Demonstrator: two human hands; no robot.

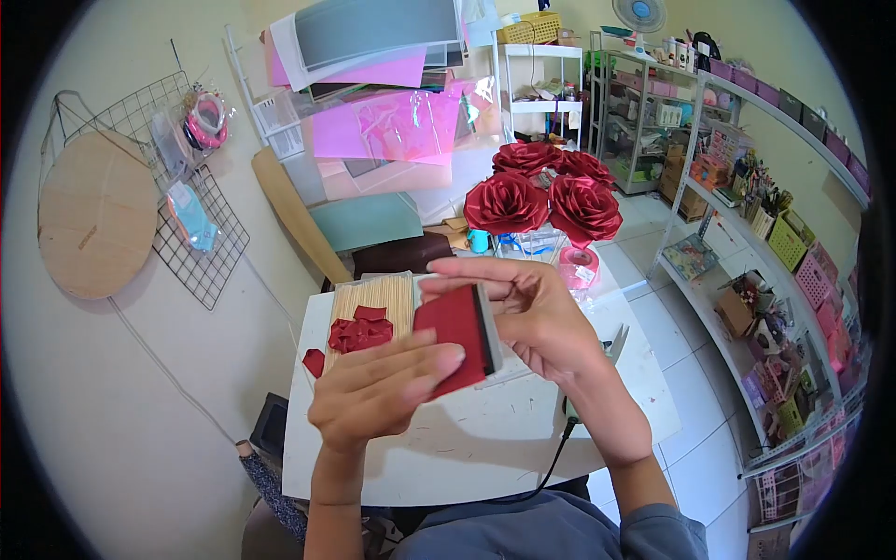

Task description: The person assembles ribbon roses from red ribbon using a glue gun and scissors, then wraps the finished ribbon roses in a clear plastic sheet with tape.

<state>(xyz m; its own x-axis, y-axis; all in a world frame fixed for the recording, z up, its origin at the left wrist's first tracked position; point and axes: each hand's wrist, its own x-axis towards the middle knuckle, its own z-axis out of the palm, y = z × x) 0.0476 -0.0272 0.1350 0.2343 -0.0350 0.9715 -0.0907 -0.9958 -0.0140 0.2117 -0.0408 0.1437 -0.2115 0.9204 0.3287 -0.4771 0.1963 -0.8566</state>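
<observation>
Above the white table, a flat red piece with a dark and pale strip along its right edge [458,341] is held between both hands. My left hand [383,387] lies with its fingers over the left and lower part of the piece. My right hand [537,322] grips its right side, thumb inward, fingers reaching behind the top. Behind my left hand, red petal-like pieces [361,334] rest on a bundle of thin wooden sticks [375,297]. One more red piece [315,361] lies left of the bundle.
Several red ribbon roses [507,202] stand at the table's back. A pink tape roll [579,265] is near them. Scissors-like metal tips [617,342] and a green corded tool [571,411] lie right, on the white table [420,467]. Shelves [695,159] line the right side.
</observation>
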